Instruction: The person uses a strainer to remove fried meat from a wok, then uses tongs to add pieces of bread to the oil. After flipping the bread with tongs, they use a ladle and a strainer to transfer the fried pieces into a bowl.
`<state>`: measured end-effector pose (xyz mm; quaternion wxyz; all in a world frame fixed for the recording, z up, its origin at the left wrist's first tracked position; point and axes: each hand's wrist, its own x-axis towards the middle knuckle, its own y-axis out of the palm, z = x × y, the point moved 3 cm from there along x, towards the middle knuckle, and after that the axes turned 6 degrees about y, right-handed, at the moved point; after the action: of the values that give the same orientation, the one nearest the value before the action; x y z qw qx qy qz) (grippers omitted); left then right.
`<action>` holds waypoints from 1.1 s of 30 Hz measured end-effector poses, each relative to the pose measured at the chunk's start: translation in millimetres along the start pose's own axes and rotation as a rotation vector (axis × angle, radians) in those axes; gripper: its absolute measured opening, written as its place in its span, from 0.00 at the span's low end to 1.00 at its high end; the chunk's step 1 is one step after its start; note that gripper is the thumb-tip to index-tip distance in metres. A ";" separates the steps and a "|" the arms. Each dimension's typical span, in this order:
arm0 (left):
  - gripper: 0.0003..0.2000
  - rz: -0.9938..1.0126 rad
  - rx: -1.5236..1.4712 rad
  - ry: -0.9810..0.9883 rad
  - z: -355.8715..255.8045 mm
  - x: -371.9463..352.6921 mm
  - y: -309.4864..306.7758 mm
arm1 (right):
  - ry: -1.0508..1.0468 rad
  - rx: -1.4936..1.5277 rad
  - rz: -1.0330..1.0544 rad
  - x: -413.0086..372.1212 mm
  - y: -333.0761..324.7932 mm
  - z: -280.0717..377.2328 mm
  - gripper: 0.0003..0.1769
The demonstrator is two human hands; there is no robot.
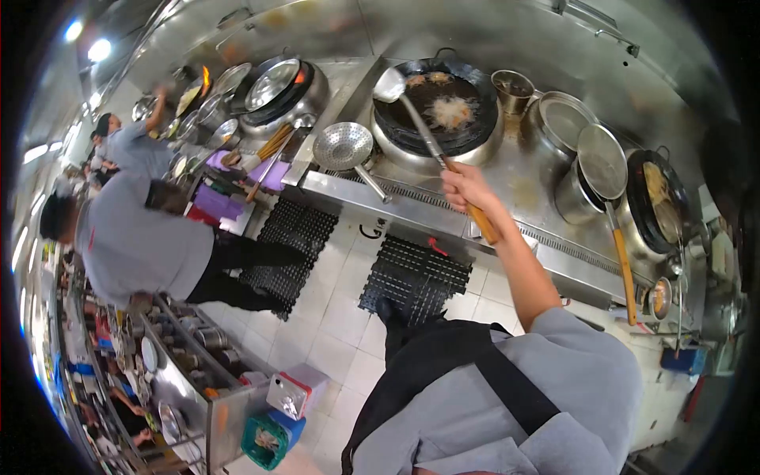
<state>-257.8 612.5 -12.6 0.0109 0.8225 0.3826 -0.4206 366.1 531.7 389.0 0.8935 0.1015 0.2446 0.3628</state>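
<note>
My right hand (pixel 465 190) is closed round the wooden handle of a wok spatula (pixel 428 141). Its metal blade is held over the left rim of a large black wok (pixel 487 87). Dark oil fills the wok, and a pale, frothing piece of food (pixel 451 113) fries in it. Smaller browned pieces (pixel 431 78) float near the far side. To the left of the wok, a perforated metal skimmer (pixel 343 146) rests on the steel counter, its handle reaching past the front edge. My left hand does not show.
Right of the wok stand a metal pot (pixel 513 91), a long-handled mesh strainer (pixel 602 162) and another wok (pixel 655 198) with food. Two people in grey shirts (pixel 146 237) stand at the left. Black rubber mats (pixel 417 273) and a green bin (pixel 265 440) are on the floor.
</note>
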 end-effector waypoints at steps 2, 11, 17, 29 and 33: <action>0.16 0.043 0.030 0.053 -35.0 44.3 -9.5 | -0.076 -0.157 -0.140 -15.9 -22.1 10.2 0.07; 0.23 0.321 0.443 1.093 -504.4 135.5 41.0 | 0.006 -0.575 -0.598 -11.9 -52.4 25.1 0.07; 0.24 0.557 0.717 1.467 -620.6 163.3 113.2 | 0.155 0.005 -0.458 -10.6 1.9 29.3 0.05; 0.20 0.453 0.895 1.365 -600.8 206.7 28.5 | 0.218 0.115 -0.477 -38.5 74.7 27.2 0.21; 0.24 0.359 0.889 1.243 -606.1 210.0 -5.0 | 0.186 0.016 -0.518 -41.5 84.3 15.1 0.25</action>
<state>227.5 952.3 233.2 -0.4676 0.8835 -0.0245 0.0115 297.7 563.1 447.4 0.9293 0.0087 0.3463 0.1278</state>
